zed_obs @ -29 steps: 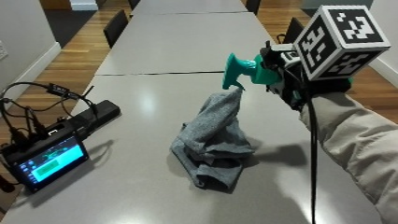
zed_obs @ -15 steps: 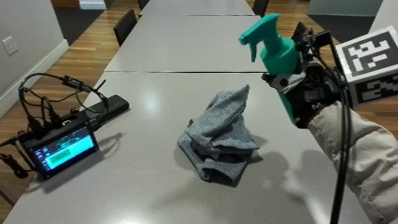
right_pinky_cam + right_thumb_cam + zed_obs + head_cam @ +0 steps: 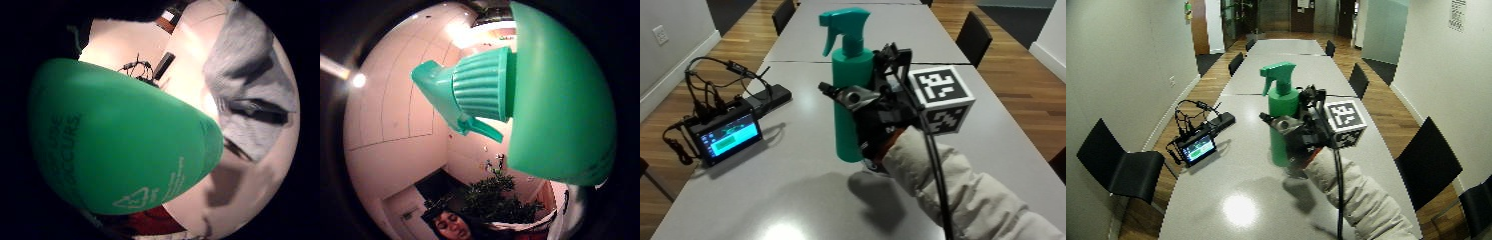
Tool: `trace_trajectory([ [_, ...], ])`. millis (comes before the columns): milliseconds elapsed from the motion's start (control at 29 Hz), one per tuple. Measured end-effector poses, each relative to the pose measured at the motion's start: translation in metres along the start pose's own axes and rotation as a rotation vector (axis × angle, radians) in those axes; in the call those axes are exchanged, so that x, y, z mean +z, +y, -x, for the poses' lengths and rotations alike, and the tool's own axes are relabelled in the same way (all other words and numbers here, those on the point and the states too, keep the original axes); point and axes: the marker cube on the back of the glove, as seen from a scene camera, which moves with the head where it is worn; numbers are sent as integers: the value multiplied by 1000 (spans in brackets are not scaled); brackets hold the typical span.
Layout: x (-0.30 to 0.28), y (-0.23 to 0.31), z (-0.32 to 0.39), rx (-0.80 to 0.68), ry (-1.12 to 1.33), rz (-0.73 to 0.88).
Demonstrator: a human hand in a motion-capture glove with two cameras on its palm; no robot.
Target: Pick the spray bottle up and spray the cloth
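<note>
Above desk (image 3: 986, 115) middle, my gloved right hand (image 3: 883, 117) wraps green spray bottle (image 3: 852, 85), upright, raised. Grey cloth (image 3: 252, 95) lies below. Smooth rigid plastic, likely slippery; I'd hold mid-body, finger near trigger.

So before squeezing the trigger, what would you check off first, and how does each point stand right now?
1. Spray bottle held by the gloved right hand: ok.
2. Bottle upright and lifted clear of the table: ok.
3. Cloth within range: cannot tell; it shows only in the little finger side palm view, lying on the table near the bottle's base.
4. Nozzle aimed at the cloth: cannot tell; it points toward the screen device.
5. Finger on the trigger: cannot tell.
</note>
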Motion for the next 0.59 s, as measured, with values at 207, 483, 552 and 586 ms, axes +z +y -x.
trace_trajectory([
  [207,32,2,-49,25,-14,-39],
  [483,54,4,-69,1,-6,-62],
  [552,57,7,-69,23,-25,-22],
  [586,57,11,-68,37,-42,9],
])
